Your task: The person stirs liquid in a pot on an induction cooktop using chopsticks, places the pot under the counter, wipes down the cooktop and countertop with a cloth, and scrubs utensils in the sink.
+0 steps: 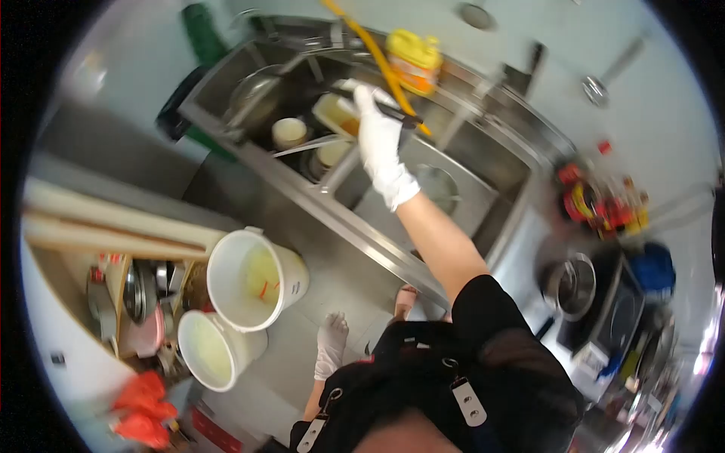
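Observation:
My right hand (375,140), in a white glove, reaches over the double sink (332,204). Its fingers are closed around a dark, narrow object (400,115) whose kind I cannot make out. Just beside that hand, a pale rectangular container (332,113) sits in the left basin, near a white cup (289,133) and a long pale utensil (313,145). In the right basin lies a round, clear-looking dish (438,189). My left hand (331,346), also gloved, hangs low by my body with fingers stretched out, holding nothing.
Two white buckets (287,298) stand on the floor at left, by a shelf with pans (140,291). A yellow jug (414,62) and yellow hose (370,41) are behind the sink. Bottles (604,200) and a metal pot (572,287) stand at right.

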